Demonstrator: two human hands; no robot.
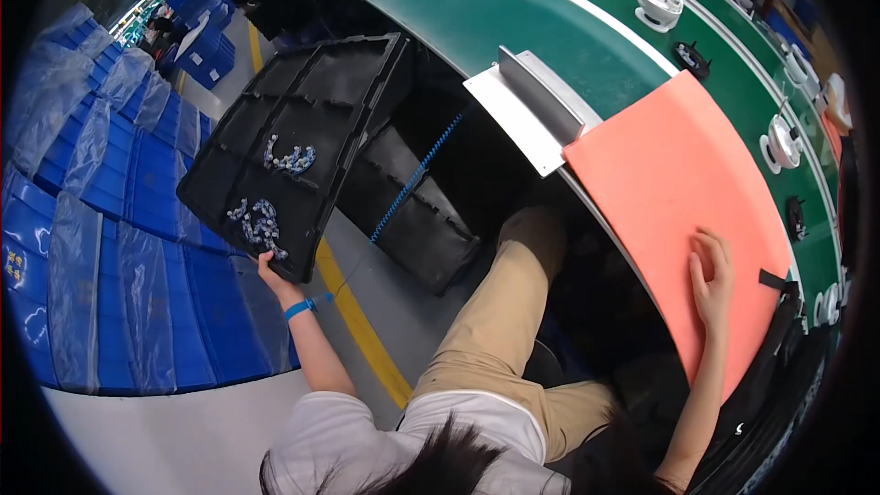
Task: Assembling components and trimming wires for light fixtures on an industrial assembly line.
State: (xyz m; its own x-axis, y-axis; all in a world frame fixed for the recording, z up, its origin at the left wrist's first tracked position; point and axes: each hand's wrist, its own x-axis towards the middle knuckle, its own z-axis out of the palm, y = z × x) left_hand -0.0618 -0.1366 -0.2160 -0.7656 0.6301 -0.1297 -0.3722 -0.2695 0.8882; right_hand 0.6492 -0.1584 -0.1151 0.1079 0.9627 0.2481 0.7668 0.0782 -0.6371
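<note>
My left hand (277, 280) grips the near corner of a black divided tray (325, 110), which is tilted on my left side. Two clusters of small blue-and-white parts (259, 227) lie in separate compartments of it; what they are is too small to tell. A blue strap (301, 309) circles my left wrist, joined to a blue coiled cord (426, 160). On an orange mat (660, 183) rests my right hand (712, 277), its fingers loosely bent and slightly apart, holding nothing.
Another black tray (403, 211) sits lower, behind the cord. A metal bracket (541, 101) stands at the mat's far left edge. Beyond run green belts carrying white devices (657, 5) and black round parts (690, 58). Blue bins (151, 192) with plastic film are stacked at left.
</note>
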